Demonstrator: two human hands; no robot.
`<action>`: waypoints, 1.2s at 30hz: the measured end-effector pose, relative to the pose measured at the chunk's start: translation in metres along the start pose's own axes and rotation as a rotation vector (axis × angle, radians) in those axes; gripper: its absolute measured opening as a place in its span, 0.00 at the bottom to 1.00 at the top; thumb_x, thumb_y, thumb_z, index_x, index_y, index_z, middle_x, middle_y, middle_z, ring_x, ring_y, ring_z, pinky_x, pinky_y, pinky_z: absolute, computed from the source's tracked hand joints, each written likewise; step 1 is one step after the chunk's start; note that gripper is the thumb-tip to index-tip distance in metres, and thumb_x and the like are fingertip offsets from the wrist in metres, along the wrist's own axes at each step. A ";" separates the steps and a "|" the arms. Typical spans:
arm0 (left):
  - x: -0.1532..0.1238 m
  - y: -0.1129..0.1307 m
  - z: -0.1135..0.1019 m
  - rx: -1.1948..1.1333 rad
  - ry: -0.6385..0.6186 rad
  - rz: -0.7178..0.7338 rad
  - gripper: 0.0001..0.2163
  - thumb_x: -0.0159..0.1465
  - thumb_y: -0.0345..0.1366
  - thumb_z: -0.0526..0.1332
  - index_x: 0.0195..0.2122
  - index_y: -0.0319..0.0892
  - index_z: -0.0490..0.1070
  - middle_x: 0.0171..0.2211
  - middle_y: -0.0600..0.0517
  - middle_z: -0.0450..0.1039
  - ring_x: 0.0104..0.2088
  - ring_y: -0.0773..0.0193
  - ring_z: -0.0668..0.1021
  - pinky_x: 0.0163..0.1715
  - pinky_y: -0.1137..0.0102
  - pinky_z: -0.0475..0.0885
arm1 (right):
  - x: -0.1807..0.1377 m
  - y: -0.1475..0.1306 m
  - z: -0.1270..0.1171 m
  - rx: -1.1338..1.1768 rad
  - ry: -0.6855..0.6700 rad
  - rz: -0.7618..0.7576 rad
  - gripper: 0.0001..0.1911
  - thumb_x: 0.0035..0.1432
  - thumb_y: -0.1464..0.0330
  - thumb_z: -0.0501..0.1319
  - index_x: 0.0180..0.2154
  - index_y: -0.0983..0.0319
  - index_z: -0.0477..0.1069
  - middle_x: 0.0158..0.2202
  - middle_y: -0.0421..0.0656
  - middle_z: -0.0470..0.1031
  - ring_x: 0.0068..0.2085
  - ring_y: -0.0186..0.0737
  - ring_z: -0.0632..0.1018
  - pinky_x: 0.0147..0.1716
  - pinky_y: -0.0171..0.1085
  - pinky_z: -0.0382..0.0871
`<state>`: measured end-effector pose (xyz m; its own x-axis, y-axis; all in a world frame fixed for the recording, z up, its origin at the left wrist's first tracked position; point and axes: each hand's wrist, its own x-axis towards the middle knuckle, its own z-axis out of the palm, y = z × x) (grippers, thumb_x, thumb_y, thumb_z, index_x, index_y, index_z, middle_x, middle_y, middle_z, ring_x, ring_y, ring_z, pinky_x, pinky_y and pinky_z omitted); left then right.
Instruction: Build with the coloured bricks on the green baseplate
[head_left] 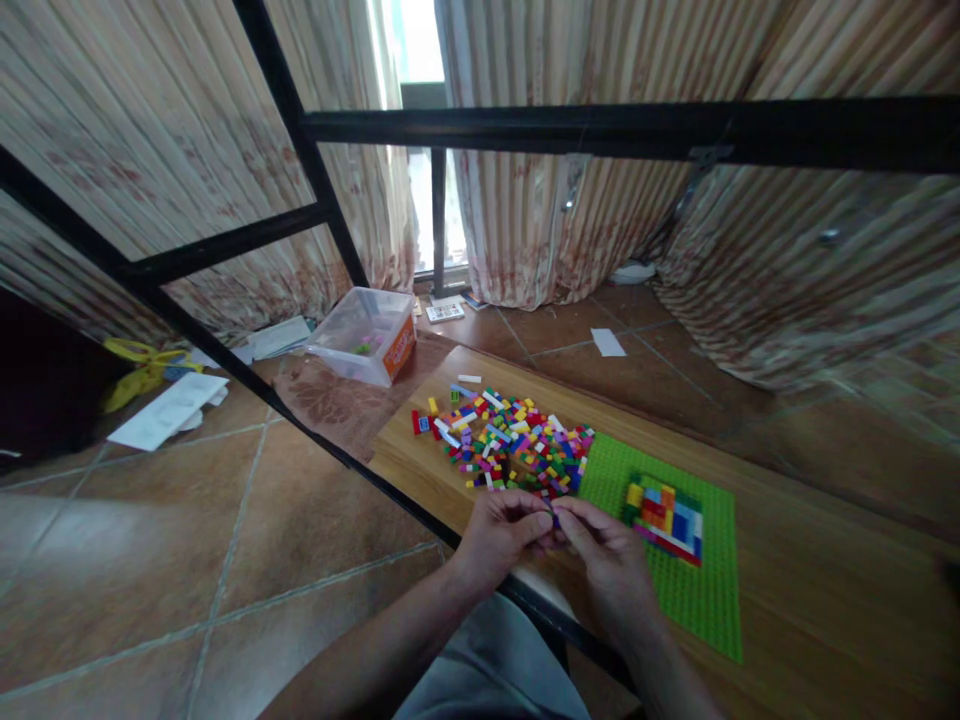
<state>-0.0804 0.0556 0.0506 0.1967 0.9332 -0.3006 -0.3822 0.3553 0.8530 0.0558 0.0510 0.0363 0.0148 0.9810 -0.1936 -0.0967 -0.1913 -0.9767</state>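
Observation:
My left hand (499,530) and my right hand (604,550) meet over the near edge of the wooden board, fingertips pinched together. Between them is a small dark purple toy brick (555,516), mostly covered by the fingers. Just beyond my hands spreads a pile of loose toy bricks (517,435) in many colours. To the right of the pile lies a green baseplate (705,600), partly behind my right hand. A low block of joined bricks (667,515) in red, orange, blue, white and yellow sits on it.
A clear plastic tub (352,330) with an orange label stands on a brown mat (330,400) past the board's far left end. Black metal bars (525,125) cross the view. Papers (169,410) lie on the tiled floor, and striped curtains (517,220) hang behind.

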 end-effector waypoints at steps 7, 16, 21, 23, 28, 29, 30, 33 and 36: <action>0.036 0.004 -0.024 0.517 0.244 0.232 0.03 0.57 0.34 0.64 0.28 0.40 0.73 0.23 0.55 0.73 0.25 0.67 0.74 0.29 0.72 0.68 | 0.036 0.000 0.004 -0.393 0.094 -0.171 0.15 0.55 0.57 0.61 0.37 0.60 0.78 0.34 0.45 0.80 0.34 0.42 0.78 0.37 0.42 0.71; 0.058 0.015 -0.033 1.234 0.244 0.400 0.07 0.58 0.25 0.59 0.34 0.41 0.75 0.33 0.50 0.76 0.36 0.61 0.77 0.39 0.68 0.70 | 0.075 0.003 0.023 -0.814 -0.077 -0.519 0.12 0.58 0.71 0.54 0.36 0.60 0.77 0.37 0.47 0.77 0.38 0.42 0.77 0.42 0.42 0.71; 0.055 0.012 -0.035 1.230 0.277 0.423 0.07 0.60 0.27 0.60 0.37 0.42 0.75 0.36 0.50 0.76 0.39 0.60 0.77 0.42 0.67 0.71 | 0.071 0.007 0.020 -0.816 -0.049 -0.541 0.12 0.59 0.70 0.54 0.38 0.60 0.77 0.38 0.46 0.77 0.39 0.42 0.78 0.43 0.42 0.71; 0.053 0.015 -0.041 1.238 0.338 0.435 0.07 0.62 0.28 0.59 0.38 0.42 0.75 0.38 0.49 0.76 0.40 0.60 0.77 0.43 0.67 0.72 | 0.066 0.007 0.016 -0.795 -0.021 -0.533 0.12 0.60 0.69 0.55 0.38 0.60 0.77 0.38 0.45 0.78 0.39 0.41 0.78 0.42 0.41 0.72; 0.051 0.029 -0.065 1.360 0.569 0.372 0.07 0.64 0.31 0.59 0.42 0.42 0.73 0.43 0.47 0.74 0.41 0.58 0.77 0.43 0.66 0.72 | 0.043 0.009 0.001 -0.712 0.039 -0.535 0.11 0.62 0.65 0.56 0.37 0.59 0.77 0.38 0.44 0.78 0.37 0.39 0.78 0.39 0.39 0.72; 0.051 0.031 -0.069 1.401 0.604 0.352 0.07 0.64 0.32 0.60 0.42 0.42 0.73 0.43 0.47 0.73 0.42 0.57 0.77 0.42 0.66 0.72 | 0.038 0.010 -0.003 -0.692 0.047 -0.539 0.11 0.63 0.65 0.56 0.37 0.59 0.77 0.38 0.44 0.78 0.37 0.38 0.79 0.39 0.38 0.72; 0.051 0.033 -0.072 1.440 0.628 0.332 0.07 0.64 0.33 0.60 0.42 0.42 0.73 0.44 0.46 0.73 0.43 0.57 0.77 0.42 0.66 0.72 | 0.032 0.011 -0.006 -0.676 0.056 -0.542 0.11 0.63 0.65 0.56 0.37 0.59 0.77 0.38 0.44 0.79 0.38 0.38 0.79 0.40 0.38 0.72; 0.055 0.035 -0.073 1.523 0.656 0.283 0.07 0.64 0.35 0.60 0.42 0.41 0.72 0.44 0.45 0.73 0.44 0.55 0.77 0.41 0.66 0.71 | 0.016 0.013 -0.016 -0.655 0.094 -0.530 0.11 0.63 0.64 0.57 0.38 0.58 0.77 0.38 0.43 0.79 0.38 0.37 0.79 0.39 0.37 0.73; 0.061 0.035 -0.070 1.562 0.647 0.250 0.06 0.65 0.36 0.59 0.40 0.41 0.72 0.40 0.46 0.75 0.42 0.55 0.78 0.39 0.66 0.71 | 0.002 0.016 -0.024 -0.659 0.129 -0.496 0.10 0.63 0.64 0.57 0.38 0.58 0.77 0.37 0.43 0.79 0.37 0.37 0.79 0.37 0.36 0.73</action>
<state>-0.1445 0.1282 0.0320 -0.2469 0.9616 0.1200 0.9134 0.1895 0.3602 0.0786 0.0485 0.0179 0.0199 0.9527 0.3032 0.5524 0.2423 -0.7976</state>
